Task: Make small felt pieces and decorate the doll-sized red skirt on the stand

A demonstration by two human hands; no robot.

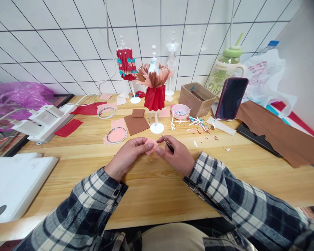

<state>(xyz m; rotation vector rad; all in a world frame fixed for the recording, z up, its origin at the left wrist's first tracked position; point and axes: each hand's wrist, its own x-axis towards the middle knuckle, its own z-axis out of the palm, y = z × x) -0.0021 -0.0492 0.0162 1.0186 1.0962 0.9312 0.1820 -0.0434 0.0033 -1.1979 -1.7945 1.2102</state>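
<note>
My left hand [134,150] pinches a small piece of pink paper [149,146] between thumb and fingers, above the table. My right hand [179,153] is closed round a pair of small dark scissors [168,143], whose tips point up and left. Its thumb and fingertip touch the right edge of the paper. Just behind the hands stands a small white dress form [157,127] wearing a pleated red skirt [154,97]. Brown and pink petal-like paper strips [157,78] fan out above that skirt.
Behind are a red-dressed form [125,64] and a bare form [172,52]. Brown squares [136,124] and wire rings [116,135] lie left. A pink bowl [181,112], paper scraps [199,123], cardboard box [197,99] and phone [231,98] are right. A power strip [49,125] lies far left.
</note>
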